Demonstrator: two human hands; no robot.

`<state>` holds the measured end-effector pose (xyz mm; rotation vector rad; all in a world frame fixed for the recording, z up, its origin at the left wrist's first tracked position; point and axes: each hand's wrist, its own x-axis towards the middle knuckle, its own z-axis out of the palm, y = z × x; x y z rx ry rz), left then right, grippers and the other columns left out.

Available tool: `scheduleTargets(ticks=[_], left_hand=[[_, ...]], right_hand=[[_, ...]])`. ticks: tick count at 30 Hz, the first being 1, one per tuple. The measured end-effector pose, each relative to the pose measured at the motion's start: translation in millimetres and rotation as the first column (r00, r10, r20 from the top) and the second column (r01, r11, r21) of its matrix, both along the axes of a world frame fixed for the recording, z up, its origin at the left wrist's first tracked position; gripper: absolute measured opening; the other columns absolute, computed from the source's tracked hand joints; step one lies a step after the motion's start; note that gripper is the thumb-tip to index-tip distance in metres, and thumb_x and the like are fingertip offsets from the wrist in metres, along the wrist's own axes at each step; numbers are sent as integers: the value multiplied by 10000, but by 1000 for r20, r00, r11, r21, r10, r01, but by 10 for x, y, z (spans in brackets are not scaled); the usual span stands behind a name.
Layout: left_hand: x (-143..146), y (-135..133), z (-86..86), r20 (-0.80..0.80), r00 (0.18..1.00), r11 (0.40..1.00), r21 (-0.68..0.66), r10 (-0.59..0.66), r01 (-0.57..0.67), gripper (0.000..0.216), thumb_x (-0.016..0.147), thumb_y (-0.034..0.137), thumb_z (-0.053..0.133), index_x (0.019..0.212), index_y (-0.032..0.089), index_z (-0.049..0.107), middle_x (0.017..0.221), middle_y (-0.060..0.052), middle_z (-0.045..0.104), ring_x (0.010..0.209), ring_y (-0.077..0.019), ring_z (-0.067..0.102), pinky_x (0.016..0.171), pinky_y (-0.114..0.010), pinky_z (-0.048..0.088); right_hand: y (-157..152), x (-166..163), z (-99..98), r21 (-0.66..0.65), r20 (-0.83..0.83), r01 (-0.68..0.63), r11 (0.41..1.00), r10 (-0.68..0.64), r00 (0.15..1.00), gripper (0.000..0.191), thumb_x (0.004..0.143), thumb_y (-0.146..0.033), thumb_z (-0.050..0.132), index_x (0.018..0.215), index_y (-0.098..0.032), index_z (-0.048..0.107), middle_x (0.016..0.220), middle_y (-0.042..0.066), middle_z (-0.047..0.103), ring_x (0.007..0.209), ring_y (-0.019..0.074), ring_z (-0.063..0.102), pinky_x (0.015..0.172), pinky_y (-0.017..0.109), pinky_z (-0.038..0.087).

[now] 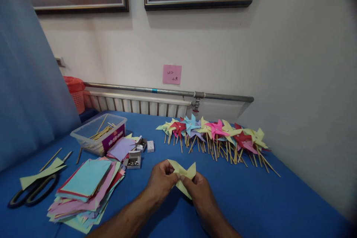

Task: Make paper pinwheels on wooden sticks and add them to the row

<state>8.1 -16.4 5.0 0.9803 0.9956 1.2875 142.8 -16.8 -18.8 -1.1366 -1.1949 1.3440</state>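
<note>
Both hands meet just above the blue tablecloth [251,200] at the lower middle. My left hand [161,181] and my right hand [199,191] pinch a yellow-green folded paper piece [184,173], shaped like a partly formed pinwheel. The fingers of each hand are closed on its folded points. A row of finished paper pinwheels on wooden sticks [217,135] lies behind the hands toward the wall.
A stack of coloured paper squares [86,189] lies at the left, black scissors [30,193] and a paper scrap beside it. A clear plastic box of sticks [97,132] and small boxes of pins [134,160] sit further back. A radiator and pipe run along the wall.
</note>
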Motion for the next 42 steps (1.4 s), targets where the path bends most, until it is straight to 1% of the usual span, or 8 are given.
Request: scheduleTargets(ticks=[16,20,24,27,29,33,37,42], left_hand=[[14,-7,-8,-8,999,998,-64,-31,30,213,536,193,736,723,143,647,619,11,649,525,-100,541,538,-218,406],[-185,39,94,-182,983,1000,-12,-12,10,244,618,303,734,777,144,637,638,-4,638,549,-114,534,572,-235,419],[-753,135,357,-561,785,962,207,265,-177,154,763,315,630,793,168,666,697,-10,639,679,-153,562,636,-243,381],[-1184,165,501,-935,230,961,249,271,-121,144,791,229,563,710,188,675,697,-32,664,696,-176,580,641,-264,333],[-1353,160,521,-991,71,992,111,115,-58,171,784,187,541,729,197,703,726,-47,699,704,-187,606,625,-268,316],[-1395,143,442,-998,-61,1000,-17,-17,-2,182,724,174,595,808,227,748,876,-70,758,827,-240,666,651,-278,357],[-1282,174,340,-984,-180,999,-14,-8,35,203,742,136,559,815,207,736,942,-114,754,894,-282,686,703,-312,410],[-1166,246,259,-974,-219,998,43,51,43,285,846,126,471,978,187,717,1083,-162,724,1000,-302,675,792,-351,443]], right_hand=[[11,-5,-25,-30,-99,-14,999,11,995,455,658,-447,806,973,-126,738,826,88,778,781,282,707,687,331,540],[32,12,-80,-82,-172,-27,996,12,985,466,653,-442,819,993,-134,735,840,82,784,754,274,714,680,334,544],[31,38,-113,-101,-205,-26,995,5,979,479,685,-459,808,1028,-135,725,878,86,789,773,282,728,725,357,562],[38,48,-137,-94,-179,-10,996,-7,984,498,676,-451,814,1043,-128,721,911,95,789,834,295,730,750,355,566],[49,52,-155,-93,-159,8,996,-22,987,494,672,-443,814,1044,-131,725,921,94,789,854,294,729,749,347,565],[69,53,-182,-87,-164,3,996,-17,986,473,677,-433,806,1036,-133,729,913,98,789,852,298,729,746,356,566],[90,53,-202,-84,-164,9,996,-23,986,461,663,-438,810,1002,-137,729,893,91,790,833,295,733,742,356,568],[104,50,-223,-86,-154,16,996,-29,988,465,661,-449,804,1000,-138,735,906,103,788,861,313,730,692,346,562]])
